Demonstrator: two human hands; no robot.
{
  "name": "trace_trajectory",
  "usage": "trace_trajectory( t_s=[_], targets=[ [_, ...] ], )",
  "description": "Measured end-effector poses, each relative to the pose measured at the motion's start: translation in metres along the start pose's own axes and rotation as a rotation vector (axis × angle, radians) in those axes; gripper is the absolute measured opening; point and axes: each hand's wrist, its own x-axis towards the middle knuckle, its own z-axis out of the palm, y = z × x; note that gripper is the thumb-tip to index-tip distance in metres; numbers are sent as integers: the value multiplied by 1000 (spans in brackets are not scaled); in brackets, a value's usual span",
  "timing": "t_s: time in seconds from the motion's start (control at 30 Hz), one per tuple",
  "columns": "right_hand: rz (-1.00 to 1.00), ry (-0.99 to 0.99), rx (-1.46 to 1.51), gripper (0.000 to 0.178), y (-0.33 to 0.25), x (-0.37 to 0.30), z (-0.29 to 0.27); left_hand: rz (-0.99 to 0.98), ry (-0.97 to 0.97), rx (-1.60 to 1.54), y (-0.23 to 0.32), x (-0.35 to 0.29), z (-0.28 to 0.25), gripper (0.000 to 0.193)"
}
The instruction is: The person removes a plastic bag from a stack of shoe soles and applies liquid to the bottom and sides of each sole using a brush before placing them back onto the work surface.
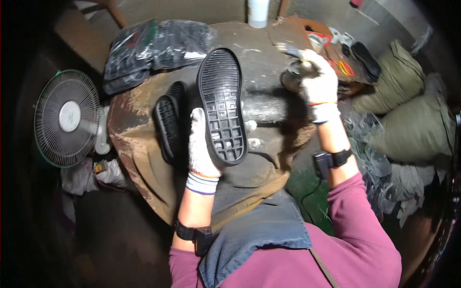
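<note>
My left hand point(199, 149), in a white work glove, is wrapped round a black shoe sole point(222, 103). The sole stands toe up, with its ridged and gridded face toward me. More black soles point(167, 127) lie on the table just left of that hand. At the right, my gloved right hand point(321, 86) is closed round a brush point(290, 49), whose pale tip points left. Below the brush, beside the fingers, is a small round pot point(290, 80); its inside does not show.
Plastic-wrapped black packs point(158, 50) lie at the table's far left, beside a standing fan point(67, 118). A white container point(258, 13) stands at the back. Scissors with orange handles point(345, 68) and dark soles point(366, 60) sit at right, near full sacks point(408, 127).
</note>
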Motion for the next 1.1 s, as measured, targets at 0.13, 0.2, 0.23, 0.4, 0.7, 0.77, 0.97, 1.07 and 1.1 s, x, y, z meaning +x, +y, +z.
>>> trace_trajectory(
  t_s=[0.13, 0.2, 0.23, 0.4, 0.7, 0.77, 0.97, 1.07, 1.1],
  targets=[
    [186, -54, 467, 25, -6, -3, 39, -117, 111, -69, -15, -3, -8, 82],
    [49, -100, 220, 25, -5, -6, 54, -131, 135, -19, -16, -5, -8, 83],
    [55, -103, 223, 25, -3, -7, 55, -144, 153, 33, -16, -6, -9, 83],
    [-468, -171, -267, 22, -17, -21, 67, -238, 164, -80, -9, -15, -13, 88],
    [212, -568, 435, 21, -120, -89, 28, -110, 75, -55, -11, -7, -21, 82],
    [324, -638, 506, 18, -137, -103, 15, 36, 246, 70, -3, -7, -41, 76],
    [292, -699, 501, 16, -133, -121, -14, -98, 128, 122, 28, -9, -28, 61],
    [4, -721, 226, 11, -141, -108, -16, -78, 193, 332, 31, -20, -15, 52],
    [5, -726, 217, 11, -140, -106, -16, -80, 189, 323, 29, -22, -20, 52]
  ],
)
